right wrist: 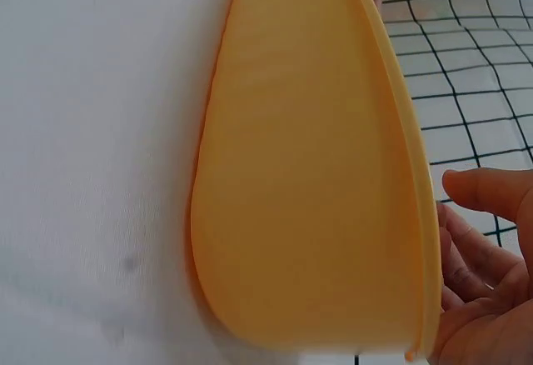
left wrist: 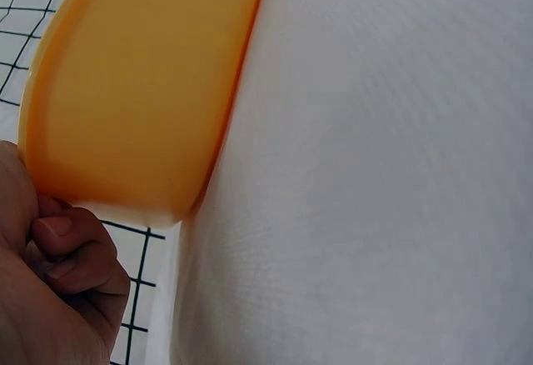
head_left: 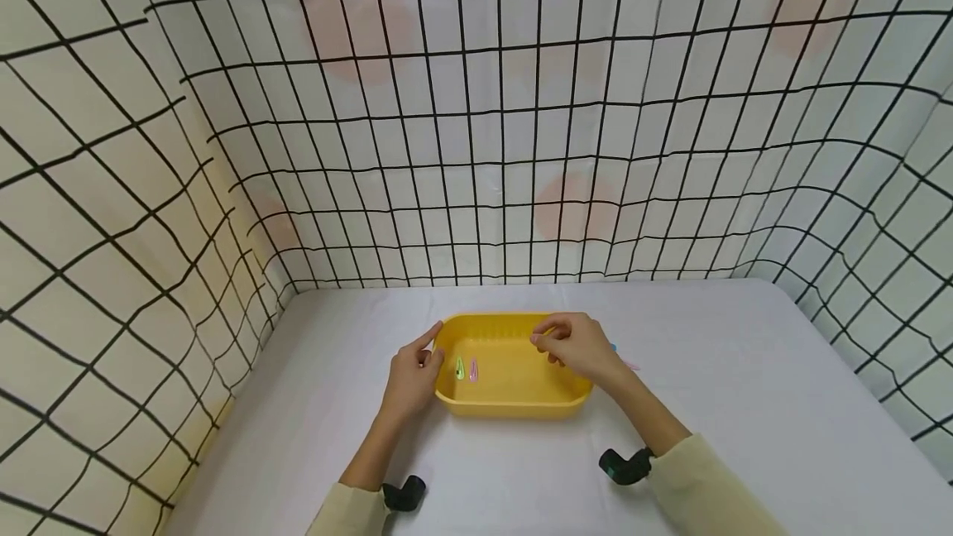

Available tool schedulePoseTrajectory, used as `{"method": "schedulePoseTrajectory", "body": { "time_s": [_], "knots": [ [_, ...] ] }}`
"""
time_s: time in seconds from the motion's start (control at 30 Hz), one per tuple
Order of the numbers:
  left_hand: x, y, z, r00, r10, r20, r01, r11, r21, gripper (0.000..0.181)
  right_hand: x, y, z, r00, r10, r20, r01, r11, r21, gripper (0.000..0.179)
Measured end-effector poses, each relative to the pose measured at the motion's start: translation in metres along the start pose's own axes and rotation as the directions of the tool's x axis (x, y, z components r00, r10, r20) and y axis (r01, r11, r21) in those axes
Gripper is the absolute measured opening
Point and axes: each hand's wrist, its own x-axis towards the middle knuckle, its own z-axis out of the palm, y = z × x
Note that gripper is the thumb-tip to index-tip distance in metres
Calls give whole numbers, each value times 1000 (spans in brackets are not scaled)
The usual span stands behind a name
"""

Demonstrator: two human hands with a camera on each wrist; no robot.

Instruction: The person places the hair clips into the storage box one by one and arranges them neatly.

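A yellow plastic basket (head_left: 514, 409) with rounded corners sits on the white table. My left hand (head_left: 412, 376) grips its left rim, with one finger stretched along the edge; other fingers curl against the end wall in the left wrist view. Inside, towards the left, lie a green hair clip (head_left: 460, 368) and a pink hair clip (head_left: 473, 370), side by side. Over the basket's right part hovers my right hand (head_left: 579, 344), fingers bent. The right wrist view shows its thumb (right wrist: 483, 192) apart from the fingers, nothing visible between them.
Just right of the basket, a small blue thing (head_left: 614, 347) and a small pink thing (head_left: 633, 366) peek out from behind the right hand. White walls with black grid netting (head_left: 499, 164) enclose the table (head_left: 715, 404) at the back and both sides.
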Motion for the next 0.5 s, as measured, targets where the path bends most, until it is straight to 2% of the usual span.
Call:
{"method": "schedulePoseTrajectory", "body": {
  "time_s": [0.5],
  "knots": [
    [2,1,1,1000,-1,0,1,1000,-1,50,-20,22,-48,998,12,-56,-17,997,-77,25]
  ]
}}
